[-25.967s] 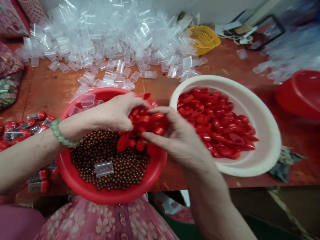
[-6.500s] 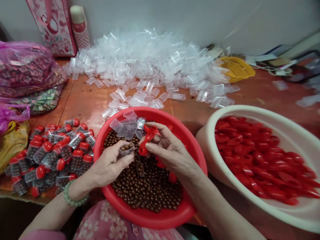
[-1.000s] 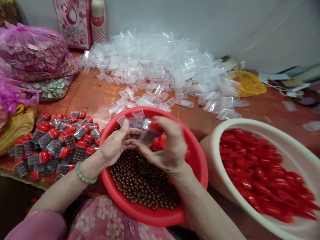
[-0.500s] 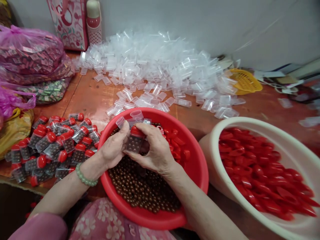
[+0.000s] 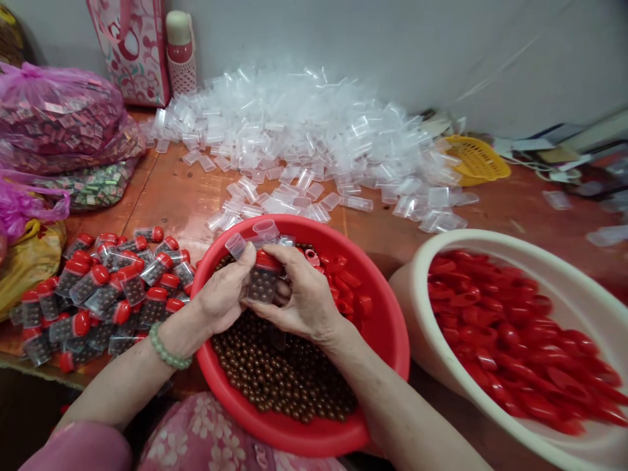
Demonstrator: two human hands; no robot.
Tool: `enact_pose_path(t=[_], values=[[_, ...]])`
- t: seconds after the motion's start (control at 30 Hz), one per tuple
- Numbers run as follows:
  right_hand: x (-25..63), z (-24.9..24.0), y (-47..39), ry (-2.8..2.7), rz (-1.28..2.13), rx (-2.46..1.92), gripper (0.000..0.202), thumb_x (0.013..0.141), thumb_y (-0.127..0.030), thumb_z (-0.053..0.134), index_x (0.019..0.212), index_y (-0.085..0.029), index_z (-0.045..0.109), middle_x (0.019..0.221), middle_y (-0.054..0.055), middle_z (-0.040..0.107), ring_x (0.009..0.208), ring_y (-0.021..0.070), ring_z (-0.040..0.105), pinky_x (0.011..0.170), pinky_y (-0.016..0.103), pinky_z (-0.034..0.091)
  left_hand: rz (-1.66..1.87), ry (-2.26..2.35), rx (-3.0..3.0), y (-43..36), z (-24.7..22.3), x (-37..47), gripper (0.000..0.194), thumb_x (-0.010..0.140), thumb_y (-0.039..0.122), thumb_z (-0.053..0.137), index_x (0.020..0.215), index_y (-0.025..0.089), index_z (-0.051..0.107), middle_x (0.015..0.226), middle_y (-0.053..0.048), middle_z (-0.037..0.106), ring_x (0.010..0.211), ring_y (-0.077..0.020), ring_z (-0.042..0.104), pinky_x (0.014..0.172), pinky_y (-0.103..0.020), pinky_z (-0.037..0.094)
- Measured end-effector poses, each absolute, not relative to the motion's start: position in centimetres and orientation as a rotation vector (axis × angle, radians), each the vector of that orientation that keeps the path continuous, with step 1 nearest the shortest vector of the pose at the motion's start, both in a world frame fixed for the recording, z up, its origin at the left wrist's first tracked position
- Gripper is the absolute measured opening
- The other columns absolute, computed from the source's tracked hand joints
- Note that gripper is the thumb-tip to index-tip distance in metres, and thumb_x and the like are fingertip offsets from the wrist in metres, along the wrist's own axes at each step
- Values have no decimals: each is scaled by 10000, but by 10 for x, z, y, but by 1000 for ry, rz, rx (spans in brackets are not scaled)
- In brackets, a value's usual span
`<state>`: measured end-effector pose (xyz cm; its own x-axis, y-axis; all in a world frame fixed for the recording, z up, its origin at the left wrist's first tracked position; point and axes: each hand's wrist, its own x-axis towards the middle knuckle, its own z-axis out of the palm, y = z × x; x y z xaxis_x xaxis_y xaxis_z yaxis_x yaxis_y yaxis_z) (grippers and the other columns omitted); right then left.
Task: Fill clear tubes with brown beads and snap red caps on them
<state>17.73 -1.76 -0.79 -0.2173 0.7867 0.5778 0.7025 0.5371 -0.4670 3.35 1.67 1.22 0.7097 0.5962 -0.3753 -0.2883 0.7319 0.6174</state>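
Over the red basin (image 5: 387, 366), my right hand (image 5: 307, 297) grips a clear plastic bottle (image 5: 262, 286) with a red cap, filled with brown balls. Its thumb is at the bottle's base and its fingers near the cap. My left hand (image 5: 226, 288) is closed against the bottle's left side, its thumb pointing up and its other fingers largely hidden. Beyond that thumb, empty clear containers (image 5: 235, 244) stick out, apparently held by the hidden left fingers. Loose brown balls (image 5: 289, 386) fill the near part of the basin, and red caps (image 5: 348, 278) lie at its right side.
Capped, filled bottles (image 5: 118, 281) are heaped on the wooden table to the left. A large pile of clear containers (image 5: 304, 131) lies behind the basin. To the right stands a cream tub (image 5: 417, 314) of red caps. Plastic bags (image 5: 59, 118), a flask (image 5: 180, 55) and a yellow basket (image 5: 478, 160) are farther back.
The camera view has shifted slightly. Both hands keep nearly the same hold on the capped bottle, and more of the right fingers shows behind it.
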Motion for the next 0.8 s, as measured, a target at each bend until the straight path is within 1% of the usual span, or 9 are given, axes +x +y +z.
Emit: enact_pose_path(t=[0.1, 0.23, 0.3, 0.37, 0.43, 0.53, 0.6, 0.7, 0.8], values=[[175, -7, -19, -1972, 81, -1215, 674, 706, -372, 753, 1283, -187, 457, 1112, 134, 668, 994, 284, 659, 835, 441, 549, 533, 628, 554, 16, 9, 35, 527, 972, 520, 364, 1052, 125, 703, 774, -90, 727, 830, -217, 697, 821, -336, 533], [176, -6, -19, -1977, 52, -1202, 654, 703, -374, 749, 1268, -197, 470, 1093, 126, 673, 971, 289, 662, 831, 456, 545, 541, 631, 556, 14, 9, 36, 519, 975, 516, 363, 1030, 130, 705, 792, -83, 727, 830, -202, 688, 813, -315, 522], [180, -7, -19, -1950, 69, -1218, 674, 700, -407, 757, 1274, -204, 469, 1102, 119, 666, 971, 290, 659, 829, 458, 548, 533, 621, 556, 14, 9, 35, 531, 972, 535, 356, 982, 140, 711, 800, -73, 725, 816, -178, 679, 789, -281, 514], [183, -8, -19, -1769, -8, -1312, 701, 708, -428, 762, 1297, -204, 456, 1128, 129, 643, 997, 299, 645, 843, 468, 544, 529, 632, 554, 15, 9, 33, 558, 952, 582, 362, 927, 147, 710, 805, -59, 721, 783, -151, 666, 750, -247, 503], [185, -8, -19, -1600, -113, -1391, 700, 733, -391, 758, 1326, -210, 434, 1142, 140, 620, 1018, 302, 629, 854, 466, 540, 542, 667, 558, 15, 8, 31, 580, 947, 603, 347, 906, 147, 704, 816, -52, 719, 772, -136, 656, 734, -230, 492], [182, -10, -19, -1808, -116, -1263, 682, 753, -334, 742, 1342, -228, 414, 1117, 119, 622, 992, 278, 633, 834, 436, 553, 591, 683, 565, 15, 7, 28, 585, 986, 544, 282, 917, 138, 698, 847, -57, 721, 813, -137, 648, 760, -232, 476], [180, -10, -18, -1852, -89, -1216, 718, 740, -347, 751, 1353, -219, 400, 1120, 109, 620, 985, 270, 636, 831, 432, 559, 615, 710, 542, 15, 7, 27, 551, 978, 544, 325, 906, 140, 693, 843, -48, 718, 796, -133, 639, 756, -234, 469], [180, -11, -16, -1752, -67, -1310, 742, 725, -363, 763, 1353, -203, 403, 1141, 119, 608, 1003, 277, 628, 849, 447, 553, 608, 752, 519, 15, 9, 27, 537, 906, 620, 446, 903, 141, 689, 829, -42, 713, 774, -138, 631, 755, -247, 470], [179, -12, -16, -1895, 52, -1274, 705, 737, -368, 750, 1339, -207, 420, 1148, 130, 617, 1019, 288, 629, 865, 466, 549, 572, 657, 558, 14, 10, 26, 588, 883, 655, 452, 928, 125, 701, 857, -73, 724, 878, -190, 650, 811, -281, 470]])
